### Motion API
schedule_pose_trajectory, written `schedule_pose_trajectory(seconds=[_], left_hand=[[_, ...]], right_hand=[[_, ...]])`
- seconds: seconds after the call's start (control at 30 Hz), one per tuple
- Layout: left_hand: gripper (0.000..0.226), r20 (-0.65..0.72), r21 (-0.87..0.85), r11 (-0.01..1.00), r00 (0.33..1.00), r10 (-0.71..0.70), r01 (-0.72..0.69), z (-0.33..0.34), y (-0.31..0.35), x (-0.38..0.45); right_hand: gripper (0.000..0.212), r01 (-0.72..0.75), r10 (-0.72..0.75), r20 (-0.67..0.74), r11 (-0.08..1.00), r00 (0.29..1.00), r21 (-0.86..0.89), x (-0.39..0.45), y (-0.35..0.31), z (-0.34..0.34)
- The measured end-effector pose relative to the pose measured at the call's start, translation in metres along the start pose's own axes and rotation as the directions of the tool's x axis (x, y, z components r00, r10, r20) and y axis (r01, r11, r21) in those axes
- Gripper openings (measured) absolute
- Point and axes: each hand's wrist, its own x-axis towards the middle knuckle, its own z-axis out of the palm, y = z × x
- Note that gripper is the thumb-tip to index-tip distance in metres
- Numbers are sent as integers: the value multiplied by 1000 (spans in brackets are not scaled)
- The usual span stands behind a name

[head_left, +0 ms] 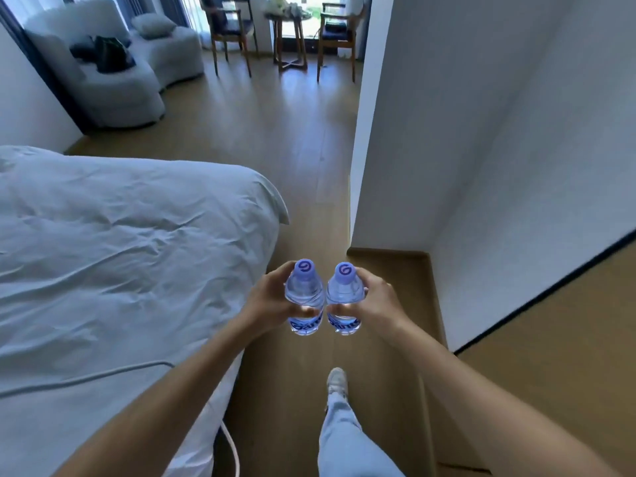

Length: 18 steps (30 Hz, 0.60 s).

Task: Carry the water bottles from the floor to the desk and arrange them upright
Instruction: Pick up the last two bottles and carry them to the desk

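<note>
In front of us, above the floor (296, 139), we hold two bottles, one in each hand. Our left hand (266, 301) wraps its fingers round the left bottle (304, 299), and our right hand (377, 297) wraps round the right bottle (344, 299). Both hands are closed snug on the bottle sides, below the caps. The bottles stand up straight with their purple caps on top, and they sit just beside each other, maybe touching. We think we hold them close like this so they stay steady and do not tip as we walk.

The bed (120, 253) is on our left, and a white wall (481, 132) is on our right. One foot (337, 378) steps forward on the wood between them. Far ahead are two chairs (335, 39) and a small table (290, 39) by the window. We cannot see a desk yet, so the bottles are not set down.
</note>
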Motion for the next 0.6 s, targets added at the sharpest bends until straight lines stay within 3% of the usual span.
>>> schedule_pose_trajectory(seconds=[0.17, 0.6], left_hand=[[62, -43, -42, 997, 996, -74, 72, -35, 0, 139], [64, -63, 58, 998, 998, -26, 29, -154, -35, 482]], right_hand=[[61, 25, -25, 52, 1000, 998, 2, 147, -21, -32], [65, 45, -43, 79, 999, 996, -23, 522, -70, -67]])
